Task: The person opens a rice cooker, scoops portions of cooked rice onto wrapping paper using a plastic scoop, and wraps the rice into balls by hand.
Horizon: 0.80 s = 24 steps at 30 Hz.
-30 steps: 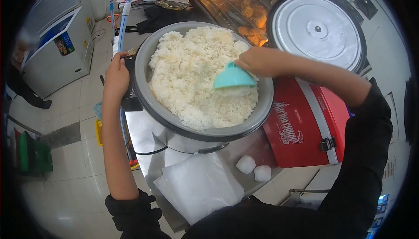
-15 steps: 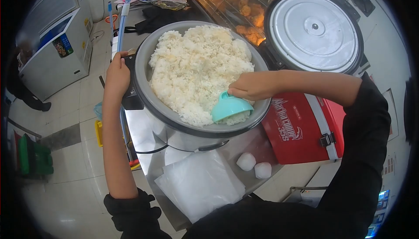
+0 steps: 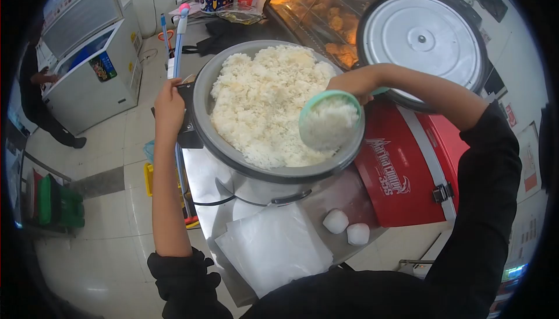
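Observation:
A large rice cooker (image 3: 205, 138) stands uncovered before me, its pot heaped with cooked white rice (image 3: 265, 100). My left hand (image 3: 170, 111) is closed on the black side handle (image 3: 189, 118) of the cooker. Over the right side of the pot, my right hand (image 3: 353, 84) grips a turquoise scoop (image 3: 307, 106) by its handle. Rice fills the scoop, and its open side is tilted toward me. The cooker's round lid (image 3: 422, 42) is swung back to the right.
Clear plastic sheets (image 3: 279, 249) and two wrapped white balls (image 3: 346, 227) lie on the metal table. A red cooler box (image 3: 390, 173) is at the right. Behind is a lit display case with fried food (image 3: 335, 22). A person (image 3: 41, 92) stands by a chest freezer (image 3: 96, 80).
My right hand has lifted the scoop out of the rice and turned it, so its filled opening now shows. My left hand still holds the handle. The view has shifted slightly.

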{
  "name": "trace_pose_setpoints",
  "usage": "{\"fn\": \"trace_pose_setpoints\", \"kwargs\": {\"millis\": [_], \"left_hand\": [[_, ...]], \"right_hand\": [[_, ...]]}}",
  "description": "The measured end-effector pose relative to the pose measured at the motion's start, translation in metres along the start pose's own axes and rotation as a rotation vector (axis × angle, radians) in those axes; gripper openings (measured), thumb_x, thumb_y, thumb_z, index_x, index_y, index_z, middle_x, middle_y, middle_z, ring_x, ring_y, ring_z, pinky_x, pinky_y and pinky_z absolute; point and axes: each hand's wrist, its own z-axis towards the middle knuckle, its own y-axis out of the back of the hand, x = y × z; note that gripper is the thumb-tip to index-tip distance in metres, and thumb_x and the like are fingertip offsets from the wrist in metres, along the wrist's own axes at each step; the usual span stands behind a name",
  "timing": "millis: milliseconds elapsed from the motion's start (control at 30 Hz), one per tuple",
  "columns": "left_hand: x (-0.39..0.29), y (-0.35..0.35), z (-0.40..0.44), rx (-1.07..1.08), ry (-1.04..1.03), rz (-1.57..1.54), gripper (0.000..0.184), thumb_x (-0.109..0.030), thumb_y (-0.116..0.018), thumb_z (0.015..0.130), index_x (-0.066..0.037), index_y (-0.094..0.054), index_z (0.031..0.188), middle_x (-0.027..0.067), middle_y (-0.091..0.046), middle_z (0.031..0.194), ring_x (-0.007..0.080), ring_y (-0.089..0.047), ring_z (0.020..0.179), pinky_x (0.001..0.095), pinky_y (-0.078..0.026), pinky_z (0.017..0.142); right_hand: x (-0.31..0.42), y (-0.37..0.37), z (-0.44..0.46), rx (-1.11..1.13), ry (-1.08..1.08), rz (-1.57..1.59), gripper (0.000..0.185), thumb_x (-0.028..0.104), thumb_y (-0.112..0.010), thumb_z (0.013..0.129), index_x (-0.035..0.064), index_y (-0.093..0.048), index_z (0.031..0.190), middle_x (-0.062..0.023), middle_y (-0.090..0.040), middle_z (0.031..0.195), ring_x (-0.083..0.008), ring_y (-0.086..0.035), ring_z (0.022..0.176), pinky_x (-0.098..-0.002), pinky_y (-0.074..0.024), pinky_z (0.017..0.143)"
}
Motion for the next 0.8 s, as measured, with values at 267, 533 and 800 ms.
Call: {"fn": "trace_pose_setpoints", "kwargs": {"millis": [267, 533, 800], "left_hand": [[-0.068, 0.032, -0.196, -0.422, -0.151, 0.003, 0.025, -0.005, -0.044, 0.086, 0.002, -0.049, 0.109, 0.0163, -0.05, 0.112, 0.03, -0.048, 0.107, 0.0366, -0.035, 0.093], [-0.033, -0.027, -0.479, 0.328, 0.06, 0.341, 0.056, -0.024, -0.067, 0.071, -0.006, -0.046, 0.12, 0.0126, -0.042, 0.128, 0.0302, -0.037, 0.121, 0.0459, -0.032, 0.095], [-0.027, -0.043, -0.517, 0.352, 0.357, 0.483, 0.108, -0.055, -0.071, 0.058, -0.002, -0.02, 0.138, 0.0142, -0.023, 0.143, 0.0315, -0.018, 0.133, 0.0547, -0.021, 0.102]], "right_hand": [[0.011, -0.108, -0.089, -0.371, -0.087, 0.383, 0.04, 0.041, -0.044, 0.086, 0.004, -0.058, 0.08, -0.0004, -0.052, 0.06, -0.0084, -0.051, 0.051, -0.0214, -0.0376, 0.039], [0.008, -0.353, 0.055, -0.173, -0.144, 1.195, 0.037, 0.04, -0.032, 0.094, 0.0081, -0.051, 0.093, -0.001, -0.042, 0.057, -0.0089, -0.037, 0.042, -0.0239, -0.0341, 0.038], [-0.061, -0.405, 0.207, -0.189, -0.123, 0.623, 0.055, 0.04, -0.029, 0.094, -0.0074, -0.053, 0.081, -0.0189, -0.053, 0.059, -0.0246, -0.051, 0.041, -0.0387, -0.0423, 0.037]]}}
